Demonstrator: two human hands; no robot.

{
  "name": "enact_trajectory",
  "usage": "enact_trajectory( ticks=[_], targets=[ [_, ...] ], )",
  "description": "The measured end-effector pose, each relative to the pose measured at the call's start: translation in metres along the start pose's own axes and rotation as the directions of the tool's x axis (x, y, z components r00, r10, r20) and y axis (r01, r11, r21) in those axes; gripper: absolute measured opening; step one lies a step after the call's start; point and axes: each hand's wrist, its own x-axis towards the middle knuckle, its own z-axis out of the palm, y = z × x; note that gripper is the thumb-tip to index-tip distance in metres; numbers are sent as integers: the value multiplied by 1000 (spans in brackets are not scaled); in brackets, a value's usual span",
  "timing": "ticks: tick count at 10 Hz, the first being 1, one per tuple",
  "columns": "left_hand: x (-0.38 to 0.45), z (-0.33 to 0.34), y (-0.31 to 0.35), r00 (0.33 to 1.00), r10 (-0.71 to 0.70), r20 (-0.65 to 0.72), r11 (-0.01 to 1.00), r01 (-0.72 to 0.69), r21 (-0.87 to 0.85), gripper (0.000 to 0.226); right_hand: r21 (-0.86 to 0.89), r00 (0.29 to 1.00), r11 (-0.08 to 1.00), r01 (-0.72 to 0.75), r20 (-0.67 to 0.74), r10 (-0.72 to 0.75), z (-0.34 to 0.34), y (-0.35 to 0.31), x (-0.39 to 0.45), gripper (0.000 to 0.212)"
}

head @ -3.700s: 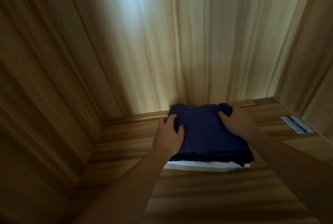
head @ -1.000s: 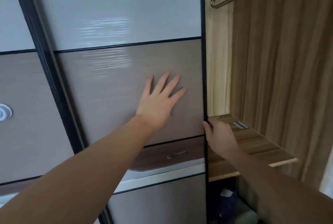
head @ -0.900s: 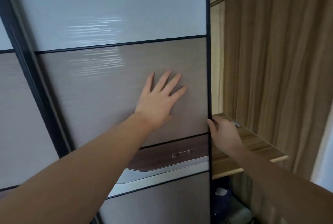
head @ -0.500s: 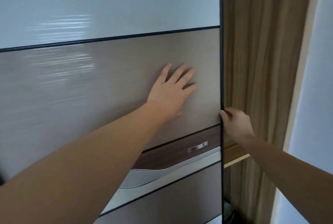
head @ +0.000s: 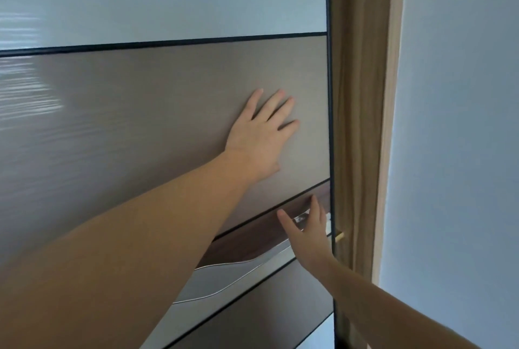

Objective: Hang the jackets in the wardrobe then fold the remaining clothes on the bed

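Note:
The wardrobe's sliding door (head: 157,112) fills most of the view, with a pale upper panel, a taupe middle panel and a dark band with a silver strip lower down. My left hand (head: 262,135) lies flat on the taupe panel, fingers spread. My right hand (head: 309,232) rests open on the dark band beside the door's right edge, over a small metal handle (head: 301,218). Only a narrow gap of wooden wardrobe interior (head: 359,123) shows to the right of the door. No clothes or jackets are in view.
The wardrobe's light wooden side frame (head: 389,129) runs down the right, with a pale wall (head: 460,137) beyond it. A sliver of shelf edge (head: 340,236) shows in the gap.
The door has slid to the right, shrinking the opening to a narrow gap. My right hand left the door's edge and now lies flat on its face. The folded stack is out of sight.

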Motion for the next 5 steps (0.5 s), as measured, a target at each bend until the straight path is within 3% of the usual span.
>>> enact_trajectory(
  ticks=[2, 3, 4, 5],
  targets=[
    [-1, 2, 1, 1000, 1, -12, 1000, -1, 4, 86, -68, 1000, 997, 23, 13, -22, 2, 4, -1, 100],
    [-18, 0, 11, 1000, -10, 17, 996, 12, -90, 74, -112, 998, 994, 18, 60, -12, -9, -3, -6, 95],
    [-61, -4, 30, 997, -48, 68, 968, 63, -243, 74, -250, 990, 965, 77, 131, -45, -25, -13, -24, 89],
    [-120, -16, 39, 981, -124, 152, 916, 172, -362, 76, -497, 976, 849, 181, 200, -90, -43, -20, -61, 88]
  ],
)
